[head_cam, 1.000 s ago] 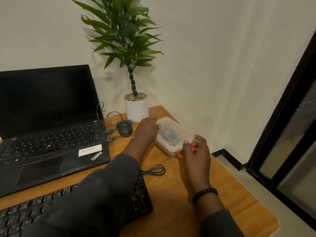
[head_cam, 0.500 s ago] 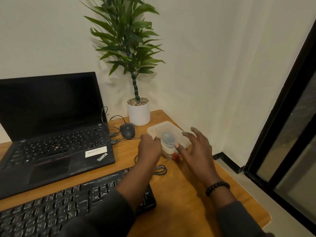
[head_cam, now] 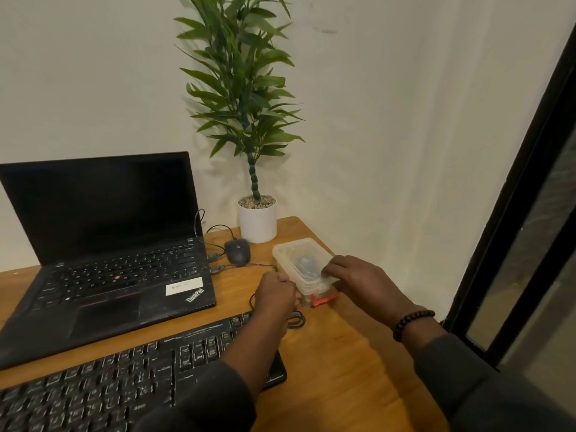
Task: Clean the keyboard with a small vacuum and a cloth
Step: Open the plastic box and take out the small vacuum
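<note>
Wooden bench, set in a corner of pale walls; dark-framed glass door at right. Black keyboard lay along the near edge. Behind it stood an open laptop, a mouse and a potted plant. A translucent lidded box sat near the far right edge; left hand gripped its near corner, fingers curled, right hand pressed curled fingers on the lid.
</note>
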The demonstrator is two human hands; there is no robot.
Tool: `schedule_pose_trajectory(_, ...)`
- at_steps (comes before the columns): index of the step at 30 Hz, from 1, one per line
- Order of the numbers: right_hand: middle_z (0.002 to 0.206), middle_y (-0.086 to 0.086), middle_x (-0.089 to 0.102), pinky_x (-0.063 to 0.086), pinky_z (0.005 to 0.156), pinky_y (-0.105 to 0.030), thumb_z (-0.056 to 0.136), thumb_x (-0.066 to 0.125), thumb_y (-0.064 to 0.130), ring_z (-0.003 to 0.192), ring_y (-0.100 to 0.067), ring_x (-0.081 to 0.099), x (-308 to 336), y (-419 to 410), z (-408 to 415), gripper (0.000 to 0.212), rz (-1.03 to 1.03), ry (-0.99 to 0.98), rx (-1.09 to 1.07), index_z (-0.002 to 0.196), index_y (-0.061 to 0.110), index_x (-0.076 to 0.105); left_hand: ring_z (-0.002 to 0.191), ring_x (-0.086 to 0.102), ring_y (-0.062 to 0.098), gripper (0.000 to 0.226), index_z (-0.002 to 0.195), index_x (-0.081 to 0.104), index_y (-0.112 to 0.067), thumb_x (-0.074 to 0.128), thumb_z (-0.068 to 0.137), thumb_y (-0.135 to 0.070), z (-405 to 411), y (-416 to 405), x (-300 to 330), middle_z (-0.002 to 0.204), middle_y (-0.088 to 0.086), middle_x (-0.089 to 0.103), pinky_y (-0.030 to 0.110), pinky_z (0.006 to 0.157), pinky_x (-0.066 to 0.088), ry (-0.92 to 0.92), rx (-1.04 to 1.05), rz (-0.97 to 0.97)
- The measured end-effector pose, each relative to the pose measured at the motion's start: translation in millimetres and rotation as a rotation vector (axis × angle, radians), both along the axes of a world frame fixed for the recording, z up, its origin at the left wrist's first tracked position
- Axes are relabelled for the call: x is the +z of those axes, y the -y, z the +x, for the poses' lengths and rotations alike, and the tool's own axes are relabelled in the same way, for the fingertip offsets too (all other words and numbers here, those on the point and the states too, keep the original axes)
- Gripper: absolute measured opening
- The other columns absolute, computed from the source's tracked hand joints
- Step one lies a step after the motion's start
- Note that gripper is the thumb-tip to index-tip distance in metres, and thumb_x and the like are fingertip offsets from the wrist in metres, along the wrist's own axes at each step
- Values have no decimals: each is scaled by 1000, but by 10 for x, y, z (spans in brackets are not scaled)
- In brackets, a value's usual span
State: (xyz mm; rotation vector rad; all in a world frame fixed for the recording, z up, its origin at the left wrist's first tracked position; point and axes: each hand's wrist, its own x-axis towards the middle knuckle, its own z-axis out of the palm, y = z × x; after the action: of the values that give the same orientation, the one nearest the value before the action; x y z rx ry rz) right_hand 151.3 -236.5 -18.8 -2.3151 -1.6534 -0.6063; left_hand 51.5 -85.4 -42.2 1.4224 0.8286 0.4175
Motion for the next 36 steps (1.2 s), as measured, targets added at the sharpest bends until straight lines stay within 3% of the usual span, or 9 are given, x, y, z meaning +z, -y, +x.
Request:
schedule_pose_trajectory(3, 116, 4, 60, 53, 79, -23, 92, 62, 15, 98, -12, 59, -26, -9, 2, 27, 185, -219, -56, 118, 18, 59, 62, 57, 21, 14, 105, 59, -6, 54, 98, -16, 1, -28, -18, 83, 18, 69, 31, 57, 50, -8, 40, 13)
schedule_pose_trajectory(7, 95, 5, 59, 49, 68, -18, 92, 61, 16, 85, -10, 59, -34, -57, 39, 13, 629, -601, -316, 104, 19, 54, 53, 60, 16, 19, 99, 62, -3, 67, 94, -21, -6, -76, 2, 76, 12, 67, 28, 54, 53, -48, 30, 46)
schedule_pose_trajectory(12, 89, -10, 64, 47, 57, -24, 89, 62, 11, 82, -26, 66, -148, -94, 172, 41, 912, -1105, -570, 125, 16, 42, 48, 57, 18, 12, 94, 66, 0, 67, 91, -11, -17, -130, 20, 70, 13, 66, 28, 54, 54, -101, 45, 103)
schedule_pose_trajectory(17, 104, -16, 66, 41, 53, -21, 88, 62, 13, 87, -23, 64, -351, -131, 254, 69, 768, -1186, -675, 146, 20, 26, 50, 59, 23, 11, 86, 65, 1, 66, 91, -9, -91, -154, -3, 67, 15, 64, 35, 62, 57, -95, 35, 136)
schedule_pose_trajectory(21, 109, -16, 61, 59, 74, -42, 85, 66, 19, 94, -32, 65, -458, -167, 313, 55, 527, -1174, -734, 131, 7, 40, 57, 64, 26, 11, 81, 63, -2, 66, 90, -7, -118, -157, -10, 70, 17, 66, 37, 66, 59, -78, 32, 116)
schedule_pose_trajectory(25, 95, -15, 63, 57, 64, -35, 86, 66, 21, 79, -28, 65, -417, -134, 342, 30, 345, -1082, -749, 99, 4, 46, 49, 60, 23, 14, 78, 61, -4, 65, 90, -7, -144, -177, -24, 67, 16, 65, 35, 60, 56, -78, 56, 139)
schedule_pose_trajectory(29, 78, -13, 65, 55, 53, -30, 87, 66, 20, 57, -21, 59, -392, -120, 386, 20, 299, -1085, -738, 94, 4, 54, 53, 66, 22, 8, 87, 62, -2, 64, 92, -8, -174, -180, -31, 75, 18, 67, 31, 55, 53, -64, 51, 124)
schedule_pose_trajectory(33, 82, -16, 65, 54, 54, -33, 89, 64, 20, 60, -23, 59, -288, -94, 343, 19, 310, -1119, -744, 91, 3, 54, 59, 68, 21, 17, 98, 62, -1, 63, 95, -18, -216, -155, -30, 77, 15, 69, 34, 64, 59, -31, 31, 125)
schedule_pose_trajectory(36, 89, -6, 58, 43, 55, -27, 92, 60, 20, 75, -20, 55, -154, -126, 208, 14, 370, -846, -757, 97, 10, 51, 57, 63, 18, 15, 101, 59, -5, 59, 99, -19, -249, -180, -22, 76, 14, 68, 37, 65, 59, -16, 46, 127)
